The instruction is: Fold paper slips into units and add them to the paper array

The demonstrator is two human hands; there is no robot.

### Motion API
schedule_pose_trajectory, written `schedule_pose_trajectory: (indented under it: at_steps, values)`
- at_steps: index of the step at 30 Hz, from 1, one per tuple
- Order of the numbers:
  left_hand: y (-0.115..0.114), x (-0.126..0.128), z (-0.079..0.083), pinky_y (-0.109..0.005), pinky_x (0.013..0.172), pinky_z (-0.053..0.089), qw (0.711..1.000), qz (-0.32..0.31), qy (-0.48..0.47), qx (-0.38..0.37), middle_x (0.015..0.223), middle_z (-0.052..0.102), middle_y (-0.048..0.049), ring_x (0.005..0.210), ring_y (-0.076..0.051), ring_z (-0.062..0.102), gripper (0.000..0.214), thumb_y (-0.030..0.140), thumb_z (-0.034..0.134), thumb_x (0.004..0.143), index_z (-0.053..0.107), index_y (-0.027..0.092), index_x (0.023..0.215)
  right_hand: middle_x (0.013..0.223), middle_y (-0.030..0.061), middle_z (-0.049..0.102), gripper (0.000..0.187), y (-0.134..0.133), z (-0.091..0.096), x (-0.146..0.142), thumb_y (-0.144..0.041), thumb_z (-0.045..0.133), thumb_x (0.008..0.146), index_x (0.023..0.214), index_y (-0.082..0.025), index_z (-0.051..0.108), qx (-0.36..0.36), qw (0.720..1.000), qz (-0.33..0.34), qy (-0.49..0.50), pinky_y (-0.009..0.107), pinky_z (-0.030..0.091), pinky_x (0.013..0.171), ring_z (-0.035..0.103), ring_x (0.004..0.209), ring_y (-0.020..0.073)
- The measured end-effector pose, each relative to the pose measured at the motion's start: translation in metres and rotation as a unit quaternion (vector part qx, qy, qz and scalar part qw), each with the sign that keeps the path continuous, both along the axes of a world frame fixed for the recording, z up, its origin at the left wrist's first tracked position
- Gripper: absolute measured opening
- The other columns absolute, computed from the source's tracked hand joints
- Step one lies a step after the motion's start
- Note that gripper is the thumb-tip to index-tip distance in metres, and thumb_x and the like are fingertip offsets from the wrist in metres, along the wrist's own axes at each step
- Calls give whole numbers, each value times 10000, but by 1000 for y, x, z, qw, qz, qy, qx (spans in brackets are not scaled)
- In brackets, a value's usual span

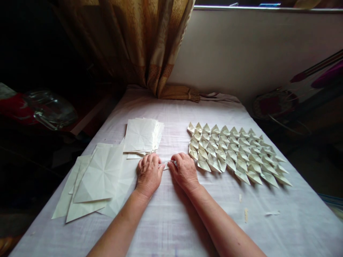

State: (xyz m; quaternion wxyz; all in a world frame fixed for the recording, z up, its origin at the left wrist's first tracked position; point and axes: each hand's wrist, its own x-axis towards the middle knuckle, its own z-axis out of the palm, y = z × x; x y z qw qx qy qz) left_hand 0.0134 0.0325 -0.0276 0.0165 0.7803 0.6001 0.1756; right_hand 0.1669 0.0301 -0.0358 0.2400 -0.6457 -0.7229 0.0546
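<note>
My left hand and my right hand rest side by side on the white cloth, knuckles up and fingers curled. Between their fingertips they pinch a small piece of white folded paper, mostly hidden by the fingers. To the right lie several rows of small folded paper shapes, close to my right hand. A stack of creased square sheets sits just beyond my left hand. Larger creased sheets lie spread out to its left.
The white cloth covers a table running up to a wall. A brown curtain hangs down at the far edge. Small paper scraps lie near the right side. A glass vessel sits in the dark at the left.
</note>
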Motion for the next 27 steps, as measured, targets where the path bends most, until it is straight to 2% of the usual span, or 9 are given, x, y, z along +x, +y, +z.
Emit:
schedule_pose_trajectory:
  at_steps: [3,6,10,13,15,17,21,27]
  values:
    - [-1,-3,-2,-425,953,403,999,-20,-30,0,1064,648,-48,1038,-247,563,77,267,626,878,639,237,948,883,40,637,65,0,-4,4,-217,561,898,893,-204,624,9,999,13,28,291,327,723,543,862,203]
    - [-1,-9,-5,-418,972,400,997,-48,-59,6,1109,645,-20,1051,-222,572,83,256,617,888,682,289,928,855,38,640,109,1,-7,8,-180,535,902,841,-205,622,17,998,30,47,283,355,736,547,847,198]
    - [-7,-13,-7,-412,974,411,994,-76,-76,28,1119,675,-23,1066,-214,581,121,262,589,912,706,281,937,881,57,674,164,-4,-6,8,-184,496,920,861,-197,649,29,998,22,44,299,396,765,570,855,207]
    - [-16,-14,-6,-458,1038,362,991,-110,-60,49,1170,693,-19,1145,-233,559,200,236,539,937,697,279,1052,1153,85,682,249,-17,-3,5,-203,461,945,1102,-192,654,45,996,74,16,356,392,928,568,1088,231]
    - [-22,-16,-4,-501,1076,311,989,-132,-35,51,1220,684,-21,1209,-260,526,269,232,520,941,666,274,1163,1342,74,600,353,-27,-1,4,-251,445,965,1290,-206,575,28,991,132,-16,413,307,1066,476,1277,243]
    - [-25,-19,-3,-525,1091,276,987,-152,-16,46,1272,662,-17,1275,-285,480,329,250,514,939,626,272,1247,1436,63,517,425,-35,2,4,-311,439,975,1381,-205,503,-16,987,155,-42,459,221,1135,400,1362,253]
    - [-22,-32,-3,-531,1108,233,982,-187,11,34,1333,623,13,1341,-294,423,364,285,477,957,586,304,1304,1494,51,434,467,-40,5,11,-357,404,987,1423,-200,463,-91,986,123,-69,507,168,1161,354,1401,267]
    - [-21,-43,4,-519,1127,215,979,-191,58,34,1332,624,-10,1342,-285,427,359,277,458,961,584,277,1298,1504,51,414,484,-42,6,14,-390,417,984,1438,-224,446,-97,988,78,-94,512,200,1152,320,1421,269]
